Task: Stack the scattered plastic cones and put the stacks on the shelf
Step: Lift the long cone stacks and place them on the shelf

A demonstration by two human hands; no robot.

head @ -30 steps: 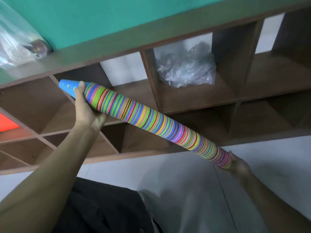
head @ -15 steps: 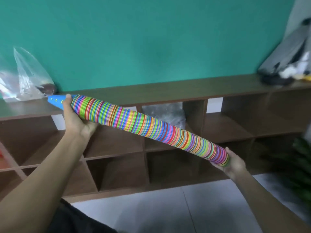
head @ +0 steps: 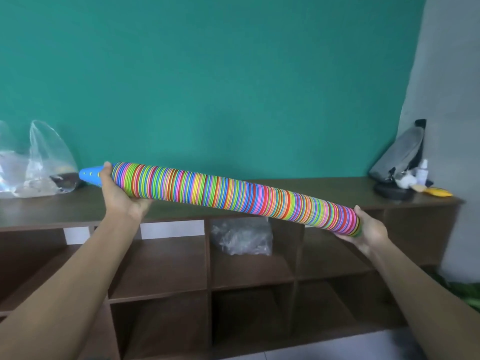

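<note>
A long stack of multicoloured plastic cones (head: 233, 196) lies nearly level in the air, sagging a little, its blue tip pointing left. My left hand (head: 119, 196) grips it from below just behind the blue tip. My right hand (head: 368, 229) cups the wide end at the lower right. The stack hangs just above and in front of the top board of the brown wooden shelf (head: 298, 188), which stands against a green wall.
Clear plastic bags (head: 39, 165) lie on the shelf top at the left. A grey bag, a small bottle and a yellow item (head: 405, 165) sit at its right end. A crumpled plastic bag (head: 241, 237) fills one upper cubby. Other cubbies show bare boards.
The view has tilted upward and the stack has risen from in front of the cubbies to the height of the shelf top. Both hands keep the same grip.
</note>
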